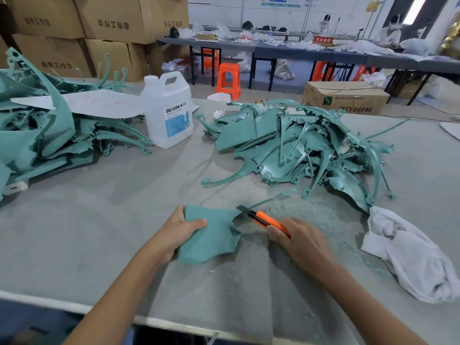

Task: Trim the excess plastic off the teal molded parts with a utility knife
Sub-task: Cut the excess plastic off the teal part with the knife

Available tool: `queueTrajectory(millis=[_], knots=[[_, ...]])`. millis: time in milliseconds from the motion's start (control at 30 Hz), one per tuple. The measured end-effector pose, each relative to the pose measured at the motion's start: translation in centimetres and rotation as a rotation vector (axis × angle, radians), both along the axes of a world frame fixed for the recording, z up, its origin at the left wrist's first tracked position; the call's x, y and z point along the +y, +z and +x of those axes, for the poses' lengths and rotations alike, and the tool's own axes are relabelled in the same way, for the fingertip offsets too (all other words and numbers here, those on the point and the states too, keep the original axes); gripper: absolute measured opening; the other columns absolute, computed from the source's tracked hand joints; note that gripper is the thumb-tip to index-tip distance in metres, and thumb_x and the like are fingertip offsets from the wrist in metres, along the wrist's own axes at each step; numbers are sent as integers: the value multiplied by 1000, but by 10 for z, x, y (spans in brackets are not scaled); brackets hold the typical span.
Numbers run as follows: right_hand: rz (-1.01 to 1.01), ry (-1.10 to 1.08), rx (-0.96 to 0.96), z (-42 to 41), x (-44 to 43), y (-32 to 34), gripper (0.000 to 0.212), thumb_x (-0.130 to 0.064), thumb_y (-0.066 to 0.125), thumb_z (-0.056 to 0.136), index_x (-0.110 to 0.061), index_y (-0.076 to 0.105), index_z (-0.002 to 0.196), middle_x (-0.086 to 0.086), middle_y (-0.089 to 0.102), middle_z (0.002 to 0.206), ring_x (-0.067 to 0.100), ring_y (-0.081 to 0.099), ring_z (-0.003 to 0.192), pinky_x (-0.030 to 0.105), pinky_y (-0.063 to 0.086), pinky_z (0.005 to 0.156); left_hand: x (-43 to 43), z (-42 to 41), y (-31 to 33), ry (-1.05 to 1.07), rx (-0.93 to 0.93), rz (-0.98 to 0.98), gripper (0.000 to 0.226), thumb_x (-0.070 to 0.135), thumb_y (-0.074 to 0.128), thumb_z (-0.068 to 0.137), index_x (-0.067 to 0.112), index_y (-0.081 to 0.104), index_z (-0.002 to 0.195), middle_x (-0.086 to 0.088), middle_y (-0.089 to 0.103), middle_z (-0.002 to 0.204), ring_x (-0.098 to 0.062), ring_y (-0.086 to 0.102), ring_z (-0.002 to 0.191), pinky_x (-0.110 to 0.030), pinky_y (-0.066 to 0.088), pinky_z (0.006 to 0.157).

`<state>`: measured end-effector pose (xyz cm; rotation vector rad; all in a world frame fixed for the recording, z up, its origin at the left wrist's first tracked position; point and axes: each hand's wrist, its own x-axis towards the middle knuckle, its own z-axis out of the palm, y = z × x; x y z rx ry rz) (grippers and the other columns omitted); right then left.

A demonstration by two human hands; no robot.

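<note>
My left hand (pixel 178 232) grips a flat teal molded part (pixel 211 235) by its left edge, thumb on top, holding it just above the grey table (pixel 99 232). My right hand (pixel 298 241) holds an orange utility knife (pixel 267 220), its blade touching the part's upper right corner. A thin teal strip (pixel 271 196) runs up and right from that corner. Teal shavings (pixel 311 210) lie scattered around the knife.
A heap of teal parts (pixel 298 145) lies at the right rear, another pile (pixel 42 130) at the left with a white sheet on it. A clear plastic jug (pixel 169 113) stands between them. A white rag (pixel 410 255) lies to the right.
</note>
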<state>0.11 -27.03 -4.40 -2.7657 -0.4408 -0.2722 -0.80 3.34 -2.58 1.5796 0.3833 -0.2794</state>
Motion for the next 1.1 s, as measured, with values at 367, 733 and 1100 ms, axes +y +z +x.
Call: queueTrajectory(millis=[367,733,1100], knots=[[357,-251,-200,-7,-4,-9,48,-65,28,100,-26,51,83,-7,51,57,9,49,46,31,41,44,-23,-9,21,14,-551,817,28,33,71,88,26,68,115,7,64,115,-17,58,107,-41,46,99],[457,-310,-219,-5,-12,-14,47,-70,27,99,-32,44,77,-6,48,53,8,45,43,26,36,42,-114,83,5,-100,-657,636,24,34,57,101,23,65,121,11,70,107,-7,65,100,-21,50,83],[497,-311,-185,-3,-13,-18,40,-72,26,98,-40,46,86,-5,59,59,8,57,47,38,51,45,-119,86,-2,-55,-588,424,23,34,43,105,21,53,90,5,69,84,-9,67,75,-43,58,75]])
